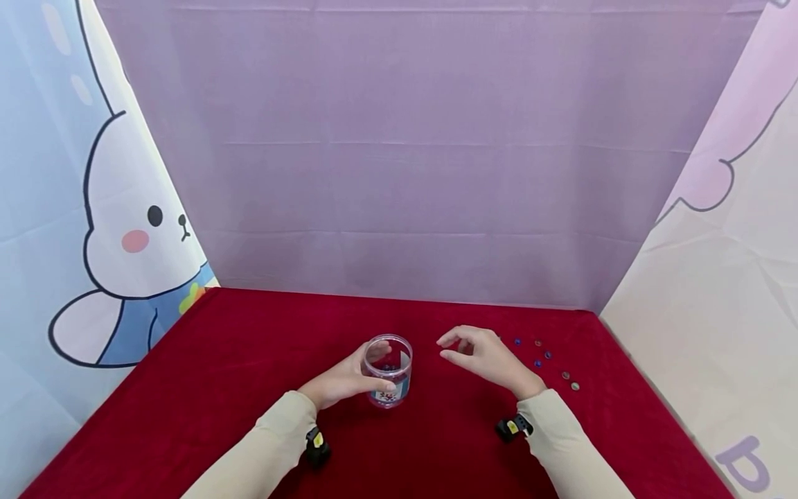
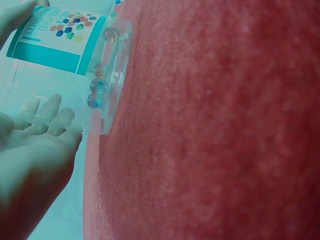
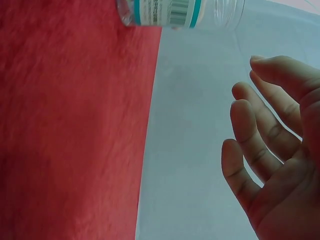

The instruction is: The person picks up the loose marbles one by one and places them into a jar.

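Observation:
My left hand (image 1: 346, 378) grips a clear plastic jar (image 1: 399, 391), thumb on the near side and fingers around the far side. The jar stands upright with its mouth open and carries a white and teal label (image 2: 55, 37) printed with coloured dots. Several glass marbles (image 2: 97, 86) lie at its bottom in the left wrist view. My right hand (image 1: 486, 355) hovers to the right of the jar, apart from it. Its fingers are loosely bent and spread, with nothing between them in the right wrist view (image 3: 270, 150).
Several loose marbles, among them a blue marble (image 1: 537, 363) and a greenish marble (image 1: 575, 386), lie on the red cloth (image 1: 249, 346) beyond and right of my right hand. A lilac curtain (image 1: 399, 152) rises behind the table, with printed cloths on both sides.

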Demonstrator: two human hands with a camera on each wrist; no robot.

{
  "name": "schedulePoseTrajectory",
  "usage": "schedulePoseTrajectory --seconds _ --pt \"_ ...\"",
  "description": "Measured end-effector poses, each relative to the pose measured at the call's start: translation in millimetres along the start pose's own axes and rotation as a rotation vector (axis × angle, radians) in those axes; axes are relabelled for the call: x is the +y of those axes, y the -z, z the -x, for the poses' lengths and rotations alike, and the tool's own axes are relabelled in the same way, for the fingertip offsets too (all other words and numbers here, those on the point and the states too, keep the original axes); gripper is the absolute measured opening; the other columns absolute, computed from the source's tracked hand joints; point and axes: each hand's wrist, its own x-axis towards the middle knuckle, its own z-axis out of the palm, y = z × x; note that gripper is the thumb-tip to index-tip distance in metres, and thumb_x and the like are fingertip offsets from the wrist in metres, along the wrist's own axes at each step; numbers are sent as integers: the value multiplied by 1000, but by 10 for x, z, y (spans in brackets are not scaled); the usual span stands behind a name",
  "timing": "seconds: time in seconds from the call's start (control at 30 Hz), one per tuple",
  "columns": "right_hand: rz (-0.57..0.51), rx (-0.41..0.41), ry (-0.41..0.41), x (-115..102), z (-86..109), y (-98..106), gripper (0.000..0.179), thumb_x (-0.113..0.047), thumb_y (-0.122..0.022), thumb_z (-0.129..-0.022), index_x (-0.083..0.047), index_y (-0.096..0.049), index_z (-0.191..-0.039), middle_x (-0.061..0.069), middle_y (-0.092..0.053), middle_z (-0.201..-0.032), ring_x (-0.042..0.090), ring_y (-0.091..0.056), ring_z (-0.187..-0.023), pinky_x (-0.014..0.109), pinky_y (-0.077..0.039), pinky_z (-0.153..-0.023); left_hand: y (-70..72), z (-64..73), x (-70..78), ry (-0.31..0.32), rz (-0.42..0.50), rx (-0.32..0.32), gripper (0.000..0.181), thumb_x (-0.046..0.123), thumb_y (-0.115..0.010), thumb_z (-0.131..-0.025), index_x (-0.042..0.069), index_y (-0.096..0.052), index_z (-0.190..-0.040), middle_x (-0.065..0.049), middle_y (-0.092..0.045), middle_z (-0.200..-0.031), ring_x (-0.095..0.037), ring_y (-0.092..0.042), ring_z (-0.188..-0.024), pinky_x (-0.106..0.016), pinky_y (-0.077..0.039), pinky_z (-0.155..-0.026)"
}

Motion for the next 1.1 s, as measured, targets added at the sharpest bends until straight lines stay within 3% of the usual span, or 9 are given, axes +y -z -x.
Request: schedulePoseTrajectory --seconds 0.13,0.47,0.83,1.1 --pt "3 10 -6 102 54 41 23 -25 -76 -92 -22 -71 -114 0 -68 -109 14 -60 -83 28 -54 -71 4 -6 -21 0 -2 -2 89 27 -82 -86 7 -28 -154 -12 -35 -156 -34 -32 -141 -51 -42 -106" --pt "22 45 -59 302 186 164 18 -19 -74 -93 -24 -71 -110 -11 -67 -102 14 -59 -81 28 -53 -68 3 -1 -22 4 -9 -1 89 28 -82 -86 8 -28 -154 -12 -34 -157 -34 -32 -141 -52 -41 -106" --pt "66 69 -108 542 296 244 17 -20 -74 -93 -24 -72 -109 -10 -68 -104 14 -59 -84 29 -53 -70 0 -2 -29 5 -30 7 91 30 -82 -85 9 -28 -155 -9 -35 -157 -33 -32 -141 -51 -43 -105" --pt "74 61 -144 714 370 232 19 -18 -73 -94 -12 -72 -112 -9 -67 -102 14 -60 -81 28 -53 -70 5 -7 -37 13 -36 4 93 31 -83 -84 10 -27 -155 -8 -35 -157 -32 -32 -141 -51 -43 -105"
